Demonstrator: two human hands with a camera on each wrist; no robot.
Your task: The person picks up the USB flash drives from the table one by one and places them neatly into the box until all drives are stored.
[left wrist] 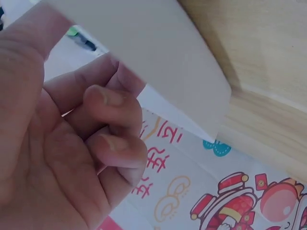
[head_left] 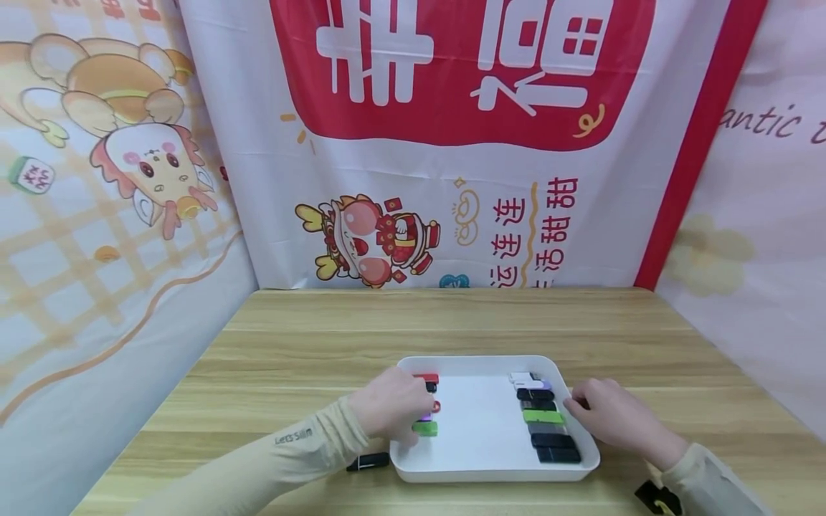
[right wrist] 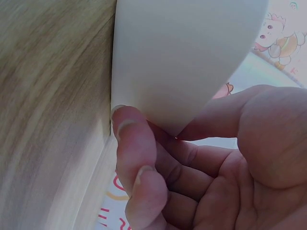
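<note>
A white rectangular tray (head_left: 484, 469) stands on the wooden table. Small flat sticks that look like USB flash drives lie in two columns inside it: black, grey, white and a green stick (head_left: 543, 416) along the right, and a red stick (head_left: 428, 378), a black one and a green one (head_left: 425, 428) among those at the left. My left hand (head_left: 395, 405) reaches over the left wall, its fingertips by the left column; the wall hides their contact in the left wrist view. My right hand (head_left: 616, 419) grips the right wall (right wrist: 177, 57), thumb inside, fingers against the outer face.
A black stick (head_left: 368, 462) lies on the table beside the tray's lower left corner. By the right wrist is a black object (head_left: 658, 497) with a yellow mark. Printed cloth (head_left: 452, 215) hangs behind the table (head_left: 310, 337) and along both sides.
</note>
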